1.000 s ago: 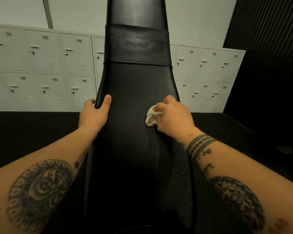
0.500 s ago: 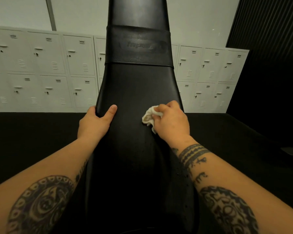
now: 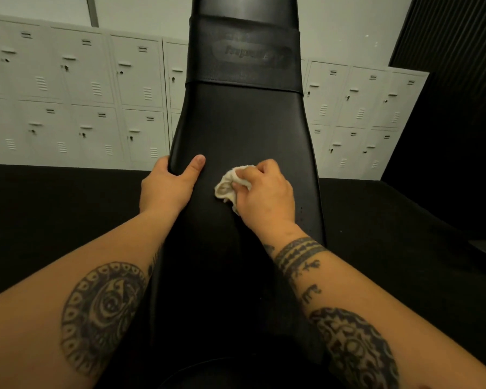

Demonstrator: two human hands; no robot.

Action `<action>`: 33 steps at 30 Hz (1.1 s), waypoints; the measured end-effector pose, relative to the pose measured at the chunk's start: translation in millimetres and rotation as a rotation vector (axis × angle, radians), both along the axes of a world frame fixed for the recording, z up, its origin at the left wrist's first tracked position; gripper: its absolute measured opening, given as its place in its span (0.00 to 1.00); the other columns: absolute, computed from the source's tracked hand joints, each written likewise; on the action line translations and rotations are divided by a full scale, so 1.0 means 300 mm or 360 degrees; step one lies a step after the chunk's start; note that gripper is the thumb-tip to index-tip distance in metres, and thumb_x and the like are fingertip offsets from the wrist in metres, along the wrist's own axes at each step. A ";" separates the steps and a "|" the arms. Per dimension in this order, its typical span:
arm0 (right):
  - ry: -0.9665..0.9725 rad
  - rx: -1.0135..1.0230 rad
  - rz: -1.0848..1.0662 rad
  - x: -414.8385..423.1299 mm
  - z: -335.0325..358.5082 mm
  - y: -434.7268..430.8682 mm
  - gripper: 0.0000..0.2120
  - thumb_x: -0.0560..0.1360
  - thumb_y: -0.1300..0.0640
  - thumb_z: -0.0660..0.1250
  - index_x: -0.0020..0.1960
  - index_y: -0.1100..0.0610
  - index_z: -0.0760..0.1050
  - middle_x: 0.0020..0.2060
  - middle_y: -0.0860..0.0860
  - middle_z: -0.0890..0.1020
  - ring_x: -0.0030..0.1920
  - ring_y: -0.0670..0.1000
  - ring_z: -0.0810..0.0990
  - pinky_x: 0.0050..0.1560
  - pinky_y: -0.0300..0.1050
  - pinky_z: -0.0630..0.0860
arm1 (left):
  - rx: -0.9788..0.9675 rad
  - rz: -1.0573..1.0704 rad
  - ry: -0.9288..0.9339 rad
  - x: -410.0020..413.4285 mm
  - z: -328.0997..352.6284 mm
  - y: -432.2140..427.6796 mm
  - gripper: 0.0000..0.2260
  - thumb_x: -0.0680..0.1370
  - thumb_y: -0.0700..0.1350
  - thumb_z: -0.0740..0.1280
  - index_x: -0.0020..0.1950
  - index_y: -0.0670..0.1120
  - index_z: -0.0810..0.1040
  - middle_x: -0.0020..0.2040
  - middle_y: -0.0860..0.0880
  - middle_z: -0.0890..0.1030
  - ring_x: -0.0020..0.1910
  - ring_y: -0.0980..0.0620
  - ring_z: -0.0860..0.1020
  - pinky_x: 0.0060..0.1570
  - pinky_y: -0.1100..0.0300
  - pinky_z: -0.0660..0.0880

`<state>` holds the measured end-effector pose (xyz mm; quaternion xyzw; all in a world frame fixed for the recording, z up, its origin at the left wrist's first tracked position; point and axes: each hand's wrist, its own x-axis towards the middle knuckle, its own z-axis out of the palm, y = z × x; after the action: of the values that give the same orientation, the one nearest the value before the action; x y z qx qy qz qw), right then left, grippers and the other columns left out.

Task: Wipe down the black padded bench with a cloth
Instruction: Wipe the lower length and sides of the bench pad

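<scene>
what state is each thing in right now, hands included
black padded bench, glossy top, both hands on it
cloth, bunched up, pressed onto the bench top
left hand, grips the bench's left edge, thumb on top
right hand, fingers curled round the cloth
lockers, visible doors shut
</scene>
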<state>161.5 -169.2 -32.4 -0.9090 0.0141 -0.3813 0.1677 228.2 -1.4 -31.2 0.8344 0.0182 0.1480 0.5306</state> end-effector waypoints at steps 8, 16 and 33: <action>0.0147 -0.0406 0.0218 -0.114 -0.075 -0.062 0.11 0.71 0.48 0.71 0.52 0.46 0.83 0.48 0.52 0.76 0.45 0.58 0.79 0.45 0.51 0.74 | -0.0078 0.0018 0.0267 -0.003 0.012 0.017 0.54 0.60 0.84 0.61 0.71 0.44 0.73 0.65 0.44 0.78 0.62 0.40 0.77 0.58 0.46 0.76; 0.0154 -0.0119 0.0009 -0.079 -0.023 -0.035 0.13 0.73 0.47 0.70 0.56 0.47 0.83 0.52 0.52 0.76 0.48 0.58 0.79 0.51 0.52 0.75 | -0.0082 0.0062 0.0256 -0.024 -0.003 0.008 0.50 0.64 0.82 0.62 0.71 0.44 0.75 0.65 0.43 0.79 0.62 0.40 0.77 0.59 0.46 0.75; 0.0168 -0.0149 -0.0056 -0.122 -0.088 0.027 0.11 0.74 0.48 0.68 0.55 0.46 0.83 0.50 0.52 0.74 0.47 0.58 0.78 0.50 0.52 0.70 | -0.0046 0.0123 0.0210 -0.021 -0.006 0.000 0.49 0.67 0.80 0.61 0.71 0.42 0.74 0.67 0.40 0.77 0.62 0.39 0.76 0.50 0.51 0.69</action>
<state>124.9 -161.1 -58.8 -0.9343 0.0210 -0.3360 0.1173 221.7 -1.4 -33.0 0.8332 0.0874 0.1128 0.5342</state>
